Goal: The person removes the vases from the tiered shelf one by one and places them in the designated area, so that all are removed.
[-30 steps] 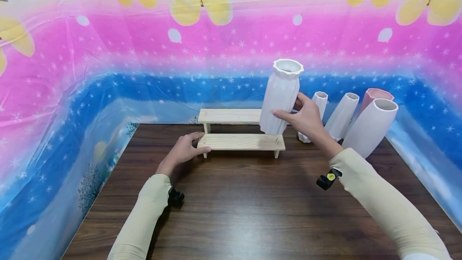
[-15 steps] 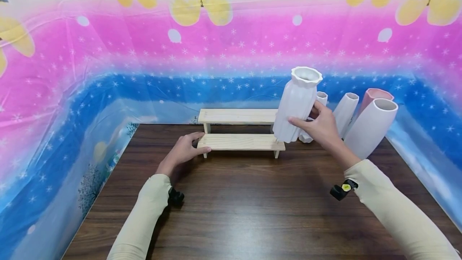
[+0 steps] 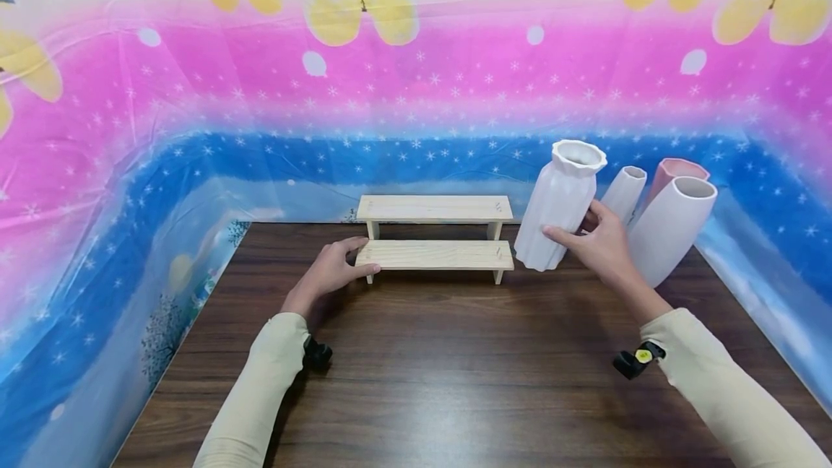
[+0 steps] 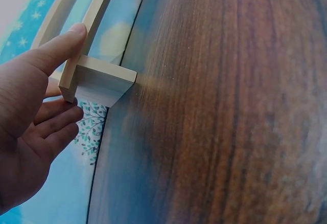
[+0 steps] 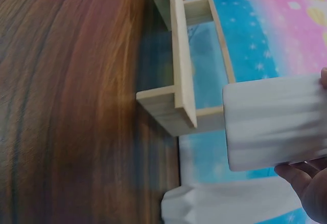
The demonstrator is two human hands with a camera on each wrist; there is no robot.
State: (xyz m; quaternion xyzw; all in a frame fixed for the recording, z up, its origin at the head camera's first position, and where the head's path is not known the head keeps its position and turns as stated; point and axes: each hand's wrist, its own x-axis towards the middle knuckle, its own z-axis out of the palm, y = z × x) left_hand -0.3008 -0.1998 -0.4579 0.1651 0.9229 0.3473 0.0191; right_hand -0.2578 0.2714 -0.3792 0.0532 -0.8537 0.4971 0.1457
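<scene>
My right hand [image 3: 601, 244] grips a white fluted vase [image 3: 559, 208] with a scalloped rim, thumb on its near side. The vase leans a little to the right, just past the shelf's right end. In the right wrist view the vase's base [image 5: 230, 129] is off the table. At the left end of a two-tier wooden shelf [image 3: 434, 255], my left hand [image 3: 330, 269] holds the lower board. The left wrist view has the thumb on top of the board [image 4: 82, 55] and the fingers below it.
On the right of the table [image 3: 422, 367] stand a slim white vase [image 3: 624, 193], a larger smooth white vase [image 3: 676, 230] and a pink vase [image 3: 676, 168]. Another white vase [image 5: 230, 203] shows low in the right wrist view. A patterned cloth [image 3: 422, 107] hangs behind.
My right hand has carried the fluted vase right and down, from over the shelf's right end to beside it. The left hand and the shelf have stayed put.
</scene>
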